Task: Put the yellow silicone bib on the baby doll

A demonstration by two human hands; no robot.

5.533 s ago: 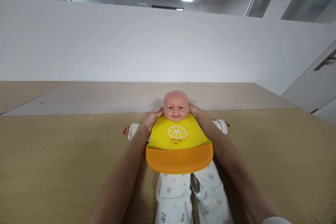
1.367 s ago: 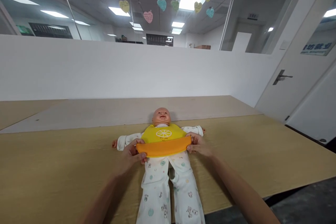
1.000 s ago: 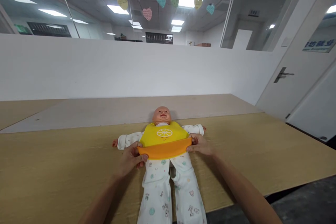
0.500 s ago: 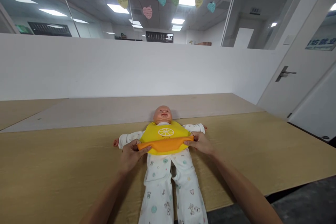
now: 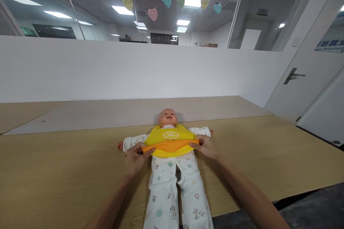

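Observation:
A baby doll (image 5: 167, 116) in white patterned pyjamas lies on its back on the wooden table (image 5: 61, 164), head away from me. A yellow bib (image 5: 170, 136) with an orange pocket rim covers its chest. My left hand (image 5: 136, 155) pinches the left end of the orange rim. At the rim's right end, my right hand (image 5: 205, 145) has its fingers closed on it. The pocket is folded upward between the two hands.
A white partition wall (image 5: 134, 68) runs behind the table. A paler board (image 5: 120, 111) lies on the table beyond the doll's head. The table's near right edge drops to dark floor (image 5: 309, 204). A door with a handle (image 5: 293, 75) stands at the right.
Five seconds ago both hands were at the doll's neck; they now grip the bib's lower rim. Over the last second the orange pocket has been flipped up and flattened.

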